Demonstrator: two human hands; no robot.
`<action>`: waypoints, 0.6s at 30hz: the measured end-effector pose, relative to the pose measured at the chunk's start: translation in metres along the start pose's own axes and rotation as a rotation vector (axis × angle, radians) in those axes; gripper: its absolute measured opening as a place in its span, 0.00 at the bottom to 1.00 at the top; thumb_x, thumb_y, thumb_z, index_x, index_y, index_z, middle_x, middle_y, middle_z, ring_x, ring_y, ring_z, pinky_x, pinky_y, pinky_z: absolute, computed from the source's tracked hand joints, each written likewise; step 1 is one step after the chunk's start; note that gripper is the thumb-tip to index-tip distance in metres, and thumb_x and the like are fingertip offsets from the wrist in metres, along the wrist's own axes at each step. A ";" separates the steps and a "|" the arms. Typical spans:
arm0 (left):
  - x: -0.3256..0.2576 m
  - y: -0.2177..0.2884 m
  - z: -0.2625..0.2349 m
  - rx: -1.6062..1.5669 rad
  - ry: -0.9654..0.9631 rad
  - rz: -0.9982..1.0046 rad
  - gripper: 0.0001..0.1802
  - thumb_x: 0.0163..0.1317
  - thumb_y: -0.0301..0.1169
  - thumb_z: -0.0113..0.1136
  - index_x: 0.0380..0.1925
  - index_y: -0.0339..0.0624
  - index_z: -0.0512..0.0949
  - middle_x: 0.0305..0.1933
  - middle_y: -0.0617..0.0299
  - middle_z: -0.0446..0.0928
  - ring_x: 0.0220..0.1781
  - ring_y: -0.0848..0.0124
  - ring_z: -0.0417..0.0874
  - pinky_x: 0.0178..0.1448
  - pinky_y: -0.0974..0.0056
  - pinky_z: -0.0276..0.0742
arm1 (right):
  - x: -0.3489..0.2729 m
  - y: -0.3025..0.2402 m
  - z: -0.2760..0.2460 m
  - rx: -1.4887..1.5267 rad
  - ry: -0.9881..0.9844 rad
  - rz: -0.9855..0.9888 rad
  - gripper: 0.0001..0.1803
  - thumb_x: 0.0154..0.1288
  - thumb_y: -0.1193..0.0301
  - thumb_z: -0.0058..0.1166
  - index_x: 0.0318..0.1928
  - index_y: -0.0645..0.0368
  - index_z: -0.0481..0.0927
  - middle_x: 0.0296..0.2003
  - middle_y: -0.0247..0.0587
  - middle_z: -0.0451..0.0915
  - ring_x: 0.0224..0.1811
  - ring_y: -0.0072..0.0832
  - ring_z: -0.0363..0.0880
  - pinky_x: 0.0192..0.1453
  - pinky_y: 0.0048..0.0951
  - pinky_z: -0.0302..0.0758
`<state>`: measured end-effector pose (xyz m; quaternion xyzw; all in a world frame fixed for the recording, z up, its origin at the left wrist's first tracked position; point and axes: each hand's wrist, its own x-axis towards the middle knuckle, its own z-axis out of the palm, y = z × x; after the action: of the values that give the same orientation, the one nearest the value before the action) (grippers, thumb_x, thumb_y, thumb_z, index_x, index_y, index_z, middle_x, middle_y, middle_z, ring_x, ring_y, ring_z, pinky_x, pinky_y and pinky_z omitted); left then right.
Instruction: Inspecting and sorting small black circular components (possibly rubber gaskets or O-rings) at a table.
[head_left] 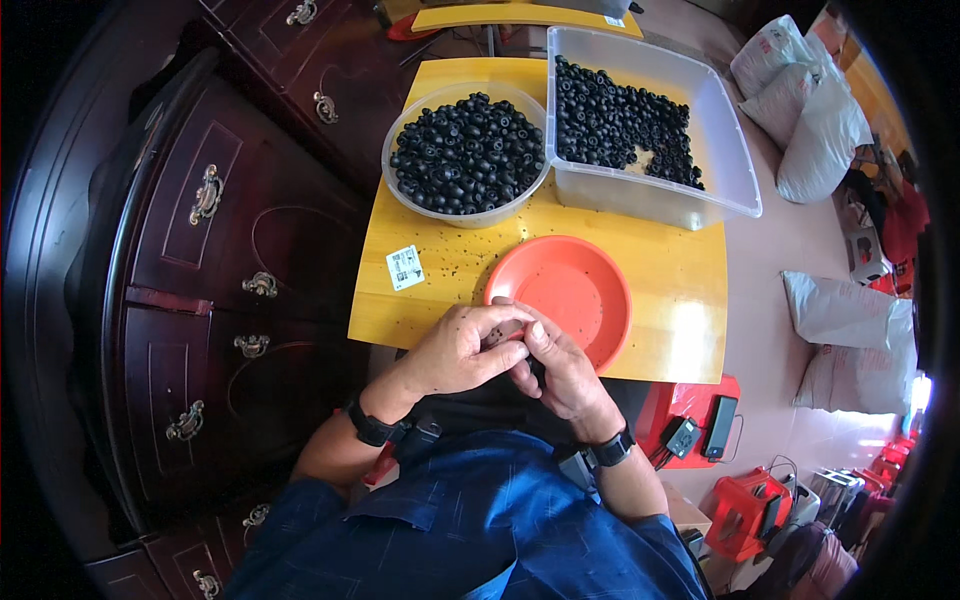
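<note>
My left hand [468, 350] and my right hand [566, 372] meet at the near rim of an orange-red plastic bowl [575, 290]. Fingers and thumbs of both are bent inward and pressed together. Whatever they hold is hidden behind them; only a few dark specks show between the fingers. Small dark crumbs lie in the bowl. Beyond it, a round clear tub [395, 185] is heaped with small black hollow plastic pieces [468, 150]. A rectangular clear bin [735, 165] to its right holds a layer of similar black pieces [620, 110].
Everything stands on a yellow table [680, 300], where a white label [405, 268] and scattered crumbs lie. A dark wooden cabinet [215, 270] closes in the left side. White sacks [825, 150] rest on the floor at right. A red stool [690, 400] carries a black device [720, 427].
</note>
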<state>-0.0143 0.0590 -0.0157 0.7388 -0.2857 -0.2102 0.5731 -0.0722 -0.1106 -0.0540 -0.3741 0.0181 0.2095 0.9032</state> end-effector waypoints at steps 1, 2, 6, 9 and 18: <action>0.000 0.000 0.000 0.003 -0.006 -0.014 0.15 0.65 0.23 0.60 0.51 0.35 0.79 0.27 0.66 0.80 0.28 0.82 0.78 0.35 0.72 0.73 | 0.000 -0.001 0.001 -0.024 0.005 -0.003 0.32 0.78 0.49 0.44 0.69 0.61 0.67 0.34 0.30 0.73 0.26 0.13 0.66 0.22 0.15 0.61; 0.000 0.000 0.000 0.004 0.000 -0.008 0.15 0.65 0.23 0.60 0.51 0.35 0.79 0.27 0.66 0.80 0.28 0.82 0.78 0.35 0.72 0.73 | -0.001 0.000 0.000 -0.031 0.000 -0.004 0.32 0.78 0.49 0.44 0.69 0.61 0.67 0.34 0.30 0.73 0.26 0.13 0.66 0.22 0.15 0.61; 0.001 -0.005 0.009 -0.050 0.070 -0.050 0.12 0.66 0.23 0.60 0.49 0.36 0.80 0.26 0.68 0.78 0.26 0.84 0.74 0.32 0.73 0.70 | -0.003 0.003 -0.005 0.058 0.013 0.020 0.28 0.79 0.52 0.43 0.66 0.61 0.69 0.30 0.29 0.72 0.25 0.13 0.66 0.23 0.15 0.61; 0.003 -0.003 0.008 -0.024 0.169 -0.025 0.10 0.66 0.23 0.60 0.46 0.36 0.80 0.24 0.69 0.78 0.25 0.83 0.74 0.31 0.73 0.70 | -0.003 -0.001 -0.002 0.116 0.071 0.001 0.22 0.80 0.55 0.44 0.58 0.60 0.73 0.28 0.29 0.72 0.25 0.14 0.65 0.23 0.15 0.61; 0.005 -0.001 0.020 0.143 0.307 0.229 0.08 0.63 0.21 0.65 0.42 0.35 0.82 0.28 0.60 0.85 0.27 0.77 0.86 0.31 0.72 0.80 | 0.000 0.000 -0.003 0.322 0.067 0.023 0.13 0.79 0.58 0.47 0.43 0.54 0.74 0.28 0.27 0.71 0.25 0.15 0.65 0.26 0.16 0.64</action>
<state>-0.0231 0.0416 -0.0218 0.7637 -0.2912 -0.0076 0.5762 -0.0717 -0.1125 -0.0559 -0.2311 0.0861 0.2017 0.9479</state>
